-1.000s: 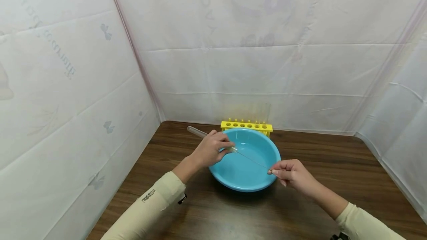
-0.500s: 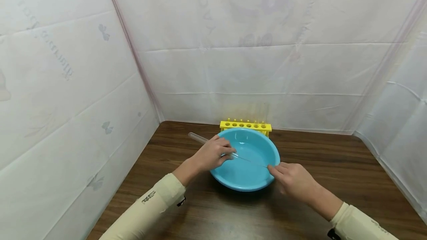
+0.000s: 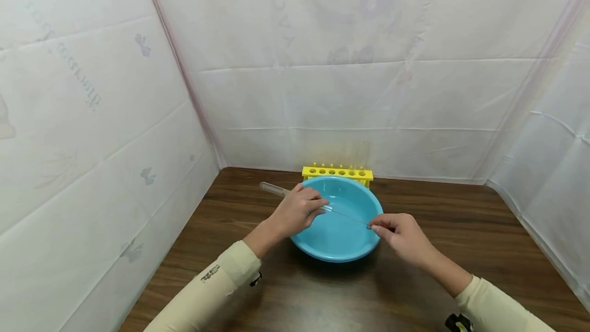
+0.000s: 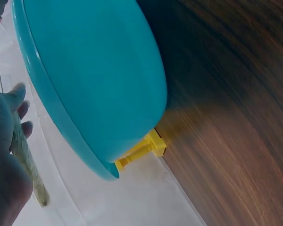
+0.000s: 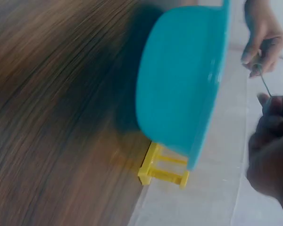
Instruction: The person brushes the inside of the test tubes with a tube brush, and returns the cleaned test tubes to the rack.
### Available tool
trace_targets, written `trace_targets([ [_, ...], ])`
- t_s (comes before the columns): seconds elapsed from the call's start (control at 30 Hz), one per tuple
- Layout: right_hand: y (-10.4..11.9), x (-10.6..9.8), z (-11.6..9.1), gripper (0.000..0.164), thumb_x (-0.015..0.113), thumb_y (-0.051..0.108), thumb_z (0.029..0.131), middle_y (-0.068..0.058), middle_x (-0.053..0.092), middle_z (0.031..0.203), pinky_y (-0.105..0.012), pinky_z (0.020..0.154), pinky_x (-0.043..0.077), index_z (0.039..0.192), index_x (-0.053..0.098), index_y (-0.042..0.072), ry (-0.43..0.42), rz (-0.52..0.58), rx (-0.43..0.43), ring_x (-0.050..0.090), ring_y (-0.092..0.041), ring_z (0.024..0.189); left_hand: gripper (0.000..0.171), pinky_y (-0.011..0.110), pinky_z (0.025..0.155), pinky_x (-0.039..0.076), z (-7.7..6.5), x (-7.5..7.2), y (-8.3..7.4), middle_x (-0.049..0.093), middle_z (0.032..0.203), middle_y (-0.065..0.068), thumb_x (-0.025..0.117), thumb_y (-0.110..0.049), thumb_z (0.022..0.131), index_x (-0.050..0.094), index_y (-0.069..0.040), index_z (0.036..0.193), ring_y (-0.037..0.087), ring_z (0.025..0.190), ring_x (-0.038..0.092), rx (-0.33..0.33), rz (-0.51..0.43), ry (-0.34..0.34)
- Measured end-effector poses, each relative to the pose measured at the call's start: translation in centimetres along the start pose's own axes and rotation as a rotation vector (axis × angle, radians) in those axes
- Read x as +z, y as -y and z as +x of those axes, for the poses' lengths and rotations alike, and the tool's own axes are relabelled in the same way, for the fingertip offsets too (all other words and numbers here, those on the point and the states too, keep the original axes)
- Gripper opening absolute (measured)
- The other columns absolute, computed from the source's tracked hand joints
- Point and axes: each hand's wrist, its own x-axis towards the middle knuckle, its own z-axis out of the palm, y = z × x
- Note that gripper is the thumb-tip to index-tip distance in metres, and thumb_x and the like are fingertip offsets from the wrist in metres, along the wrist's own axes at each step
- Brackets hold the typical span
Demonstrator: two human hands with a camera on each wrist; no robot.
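Note:
My left hand (image 3: 295,213) grips a clear test tube (image 3: 273,188) over the blue basin (image 3: 336,257), its rounded end pointing left and slightly up. Inside the tube, the left wrist view shows the pale bristles of a test tube brush (image 4: 32,172). The brush's thin wire handle (image 3: 349,216) runs out of the tube mouth toward the right. At the basin's right rim, my right hand (image 3: 405,237) pinches the end of that wire between thumb and fingers. The left fingers hide the middle of the tube.
Behind the basin stands a yellow test tube rack (image 3: 338,171), with clear tubes (image 3: 365,155) upright at its right end. All of it is on a dark wooden table (image 3: 438,204). White printed sheets (image 3: 295,96) hang around the back and sides.
The right hand has turned at the wrist and shifted slightly left, still pinching the wire. Less wire shows than a second ago. The tube lies a little flatter in the left hand.

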Motion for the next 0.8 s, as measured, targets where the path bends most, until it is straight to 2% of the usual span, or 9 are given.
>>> trace_targets([
  [0.13,0.5,-0.7,0.8,0.029,0.059,0.014,0.108,-0.005,0.064,0.07,-0.027,0.054,0.046,0.117,0.073,-0.01,0.161,0.328,0.27,0.05,-0.009,0.06,0.02,0.033,0.084,0.048,0.2,0.3,-0.1,0.077,0.102,-0.005,0.078,-0.024,0.099,0.082,-0.019,0.118,0.014,0.097,0.07,0.017,0.038,-0.037],
  [0.2,0.7,-0.8,1.0,0.033,0.057,0.015,0.109,-0.001,0.067,0.075,-0.025,0.055,0.045,0.121,0.07,-0.014,0.191,0.411,0.345,0.049,-0.01,0.061,0.019,0.034,0.084,0.047,0.3,0.4,-0.2,0.077,0.102,-0.005,0.078,-0.024,0.099,0.082,-0.019,0.117,0.014,0.098,0.07,0.023,0.049,-0.046],
  [0.27,0.7,-0.7,1.1,0.033,0.057,0.014,0.109,0.0,0.068,0.075,-0.024,0.057,0.045,0.122,0.069,-0.014,0.199,0.416,0.364,0.05,-0.01,0.061,0.02,0.034,0.083,0.047,0.4,0.5,-0.1,0.077,0.102,-0.005,0.078,-0.026,0.099,0.082,-0.02,0.118,0.014,0.097,0.07,0.024,0.063,-0.049],
  [0.5,0.9,0.2,1.1,0.027,0.06,0.009,0.107,-0.009,0.062,0.066,-0.028,0.06,0.05,0.116,0.073,-0.013,0.1,0.27,0.26,0.052,-0.01,0.06,0.024,0.033,0.083,0.042,0.4,0.5,0.3,0.077,0.104,-0.006,0.077,-0.028,0.099,0.081,-0.021,0.122,0.013,0.099,0.069,0.009,0.074,-0.038],
  [0.57,1.1,0.6,1.0,0.024,0.062,0.009,0.106,-0.012,0.066,0.07,-0.028,0.06,0.05,0.114,0.075,-0.01,0.06,0.214,0.249,0.053,-0.009,0.062,0.024,0.034,0.083,0.042,0.4,0.5,0.3,0.077,0.104,-0.006,0.078,-0.028,0.099,0.081,-0.021,0.122,0.013,0.099,0.069,0.012,0.058,-0.033],
  [0.63,1.3,1.1,0.8,0.02,0.064,0.008,0.105,-0.01,0.073,0.079,-0.025,0.061,0.052,0.112,0.078,-0.004,0.005,0.103,0.204,0.057,-0.007,0.066,0.025,0.034,0.083,0.043,0.6,0.3,0.1,0.077,0.104,-0.006,0.078,-0.028,0.099,0.081,-0.021,0.123,0.014,0.099,0.069,0.022,0.041,-0.028],
  [0.7,1.3,1.7,0.7,0.015,0.068,0.006,0.102,-0.007,0.078,0.086,-0.023,0.061,0.054,0.109,0.081,0.002,-0.053,-0.061,0.097,0.062,-0.004,0.069,0.026,0.034,0.085,0.045,0.7,0.2,0.0,0.077,0.105,-0.005,0.077,-0.029,0.099,0.081,-0.02,0.123,0.014,0.099,0.07,0.033,0.034,-0.01],
  [0.8,0.7,2.6,0.9,0.015,0.074,-0.001,0.094,-0.004,0.082,0.091,-0.023,0.064,0.06,0.103,0.082,0.007,-0.165,-0.369,-0.198,0.072,-0.006,0.072,0.027,0.035,0.087,0.048,0.9,-0.1,-0.2,0.077,0.105,-0.005,0.076,-0.031,0.099,0.08,-0.02,0.124,0.014,0.099,0.069,0.04,0.022,0.037],
])
